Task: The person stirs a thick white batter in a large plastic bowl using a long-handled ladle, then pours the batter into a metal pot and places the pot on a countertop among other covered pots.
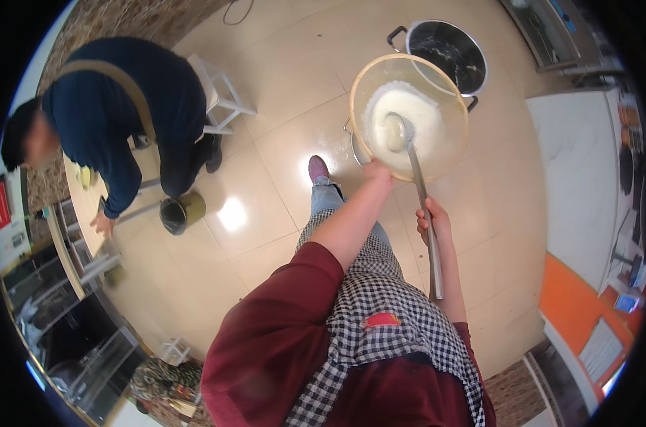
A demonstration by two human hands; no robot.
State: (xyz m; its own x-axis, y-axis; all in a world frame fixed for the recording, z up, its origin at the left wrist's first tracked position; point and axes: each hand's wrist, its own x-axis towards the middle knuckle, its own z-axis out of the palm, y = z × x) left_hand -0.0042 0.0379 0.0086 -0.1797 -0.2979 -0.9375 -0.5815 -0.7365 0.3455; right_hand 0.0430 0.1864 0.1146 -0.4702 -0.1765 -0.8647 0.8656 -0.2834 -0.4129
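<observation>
My left hand [377, 172] grips the near rim of a round sieve [356, 101] with a pale wooden-looking hoop and fine mesh. White, creamy liquid [427, 115] lies in the middle of the mesh. My right hand [435, 218] is closed around the long metal handle of a ladle [420, 181], whose bowl rests in the white liquid. Below the sieve, part of a metal vessel [358, 149] with a wire-like handle shows at the left; the sieve hides most of it. A large dark-inside pot [445, 45] with black handles stands just beyond, partly overlapped by the sieve's rim.
On the left a person in dark clothing [125, 80] bends over a table [77, 197]. Near them are a white stool [224, 101] and a lined bin [187, 212]. A white-topped counter [574, 176] runs along the right. The tiled floor [280, 176] has shiny patches.
</observation>
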